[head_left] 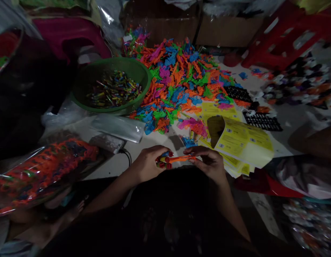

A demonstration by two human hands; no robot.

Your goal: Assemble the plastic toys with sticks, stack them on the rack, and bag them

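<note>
My left hand [148, 163] is closed around several small red, yellow and blue tubes [165, 165], their ends poking out towards the right. From among them a slim orange plastic piece [179, 159] reaches across to my right hand [211, 163], whose thumb and fingers pinch its far end. Whether the orange piece is joined to a tube I cannot tell. Just beyond my hands lie a pink plastic piece [194, 125] and a blue one [189, 142]. Further back spreads a big heap of orange, green, blue and pink plastic pieces [178, 76].
A green basin [148, 87] of small colourful tubes stands back left, with clear plastic bags [119, 126] before it. Yellow printed sheets [242, 139] lie on the right. A filled bag [44, 171] sits left. Beyond are a pink stool [71, 32] and red stool [283, 39].
</note>
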